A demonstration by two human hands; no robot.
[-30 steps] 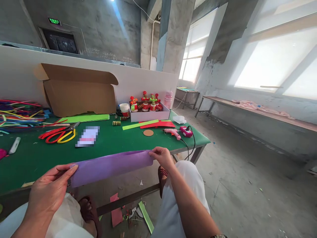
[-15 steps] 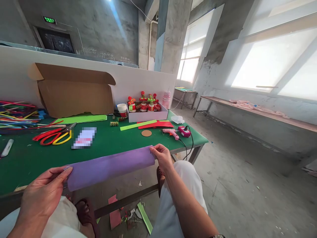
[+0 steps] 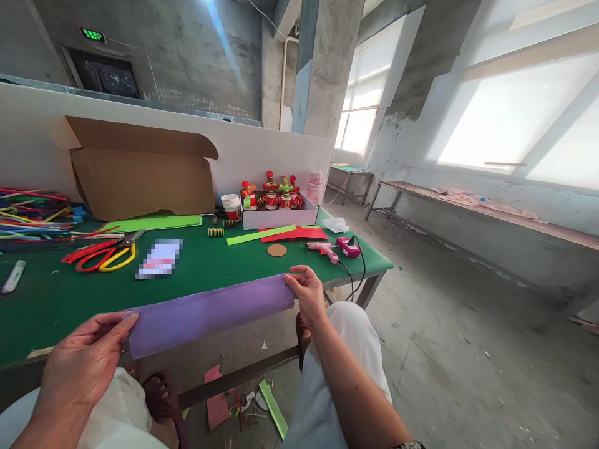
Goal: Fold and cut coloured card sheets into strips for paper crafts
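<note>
A strip of purple paper (image 3: 210, 317) is stretched between my two hands, above my lap and along the table's front edge. My left hand (image 3: 87, 355) pinches its left end between thumb and fingers. At the right end, the thumb and index finger of my right hand (image 3: 306, 293) grip the upper corner, with the other fingers raised. The paper's lower edge hangs loose and curves slightly. Beyond it on the green table (image 3: 201, 265) lie a brown cardboard disc (image 3: 276, 250), a pink glue gun (image 3: 324, 251) and red and yellow scissors (image 3: 105, 252).
Farther back are a white box (image 3: 279, 218) of red and green paper figures, paper cups (image 3: 231, 207), light green strips (image 3: 262, 235), red paper (image 3: 304, 234) and an open cardboard box (image 3: 145, 181). Pipe cleaners (image 3: 32, 215) pile up at left. Paper scraps (image 3: 216, 399) litter the floor.
Both hands keep their pinch on the purple paper, which has shifted very slightly up and right. The fingers of my right hand have lifted a little. Nothing on the table has moved.
</note>
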